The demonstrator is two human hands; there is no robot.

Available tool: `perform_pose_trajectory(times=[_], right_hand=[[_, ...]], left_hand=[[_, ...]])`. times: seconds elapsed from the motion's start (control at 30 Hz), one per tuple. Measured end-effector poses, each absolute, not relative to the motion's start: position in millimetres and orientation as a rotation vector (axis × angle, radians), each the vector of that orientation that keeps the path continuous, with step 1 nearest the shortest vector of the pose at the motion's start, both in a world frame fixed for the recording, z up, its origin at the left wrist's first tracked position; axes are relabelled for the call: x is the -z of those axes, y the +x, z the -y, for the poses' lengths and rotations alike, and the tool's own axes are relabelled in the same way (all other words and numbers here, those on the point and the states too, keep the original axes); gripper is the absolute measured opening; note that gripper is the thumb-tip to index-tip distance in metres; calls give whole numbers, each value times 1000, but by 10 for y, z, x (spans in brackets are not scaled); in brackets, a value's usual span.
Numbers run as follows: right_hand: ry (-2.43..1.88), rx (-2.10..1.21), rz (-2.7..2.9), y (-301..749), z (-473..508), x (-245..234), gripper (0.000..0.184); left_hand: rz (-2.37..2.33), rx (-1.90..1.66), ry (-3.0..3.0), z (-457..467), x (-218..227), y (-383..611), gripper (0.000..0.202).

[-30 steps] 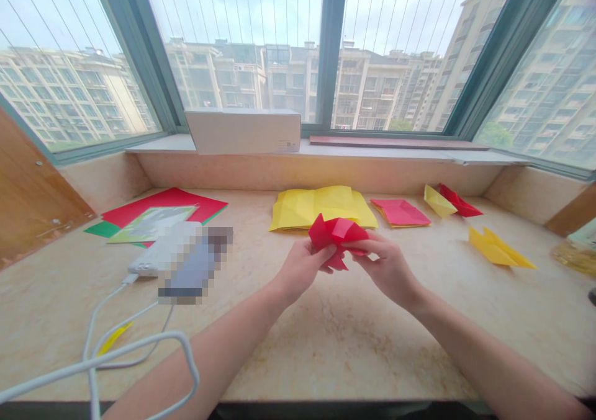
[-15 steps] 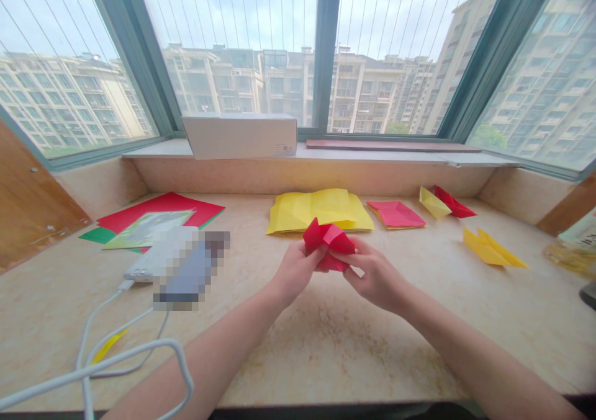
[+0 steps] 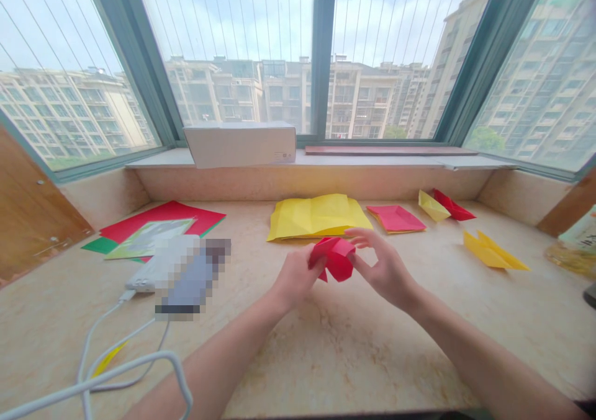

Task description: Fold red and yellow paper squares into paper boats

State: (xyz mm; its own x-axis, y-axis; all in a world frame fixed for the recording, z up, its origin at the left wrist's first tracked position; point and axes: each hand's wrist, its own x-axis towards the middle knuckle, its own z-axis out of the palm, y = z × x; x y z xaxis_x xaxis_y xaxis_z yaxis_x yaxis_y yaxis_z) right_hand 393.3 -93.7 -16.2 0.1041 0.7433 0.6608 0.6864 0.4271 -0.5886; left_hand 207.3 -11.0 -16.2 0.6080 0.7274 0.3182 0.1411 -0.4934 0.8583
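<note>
The red paper point(image 3: 336, 259) is over the middle of the tabletop point(image 3: 363, 352), between the back edge and the front edge. It has many folds, and a small pointy bit hangs down from it. The left hand point(image 3: 298, 277) grips its left side, with the thumb on the near face. The right hand point(image 3: 384, 271) is loose and spread. Its thumb tip is at the paper's right side, and its other fingers are up. I cannot tell if that thumb is pressing.

Just behind the hands, near the back edge, lie the yellow sheets point(image 3: 316, 216), a bit wrinkly. To their right is the red square point(image 3: 398, 218), flat, with yellow under it. By the back right corner, the pale boat point(image 3: 432, 206) and the red boat point(image 3: 455, 206) sit side by side. The yellow fold point(image 3: 496, 251) is nearer the right edge, and the jar point(image 3: 575, 246) is right by that edge.

Near the back left corner, the red sheet point(image 3: 174, 212) lies over the green sheet point(image 3: 97, 245). The white block point(image 3: 144, 275) and a blurred-out thing point(image 3: 190, 280) are closer to the front. White cords point(image 3: 139, 360) loop by the front left corner, next to the yellow strip point(image 3: 109, 359).
</note>
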Motion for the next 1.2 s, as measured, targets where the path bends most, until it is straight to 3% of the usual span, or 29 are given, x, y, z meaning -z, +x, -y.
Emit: perform_pose_trajectory(times=[0.1, 0.5, 0.87, 1.2], right_hand=[[-1303, -106, 1608, 3948, 913, 214, 40], [-1290, -460, 1470, 3875, 935, 176, 19], [-1329, -653, 1386, 3792, 987, 75, 13], [-1211, -671, 1408, 3775, 1003, 140, 35]], left_hand=[[-623, -812, 2027, 154, 143, 2085, 20], [-539, -683, 1945, 240, 270, 2122, 14], [-736, -889, 2075, 386, 115, 2141, 16], [-751, -984, 1747, 271, 152, 2123, 28]])
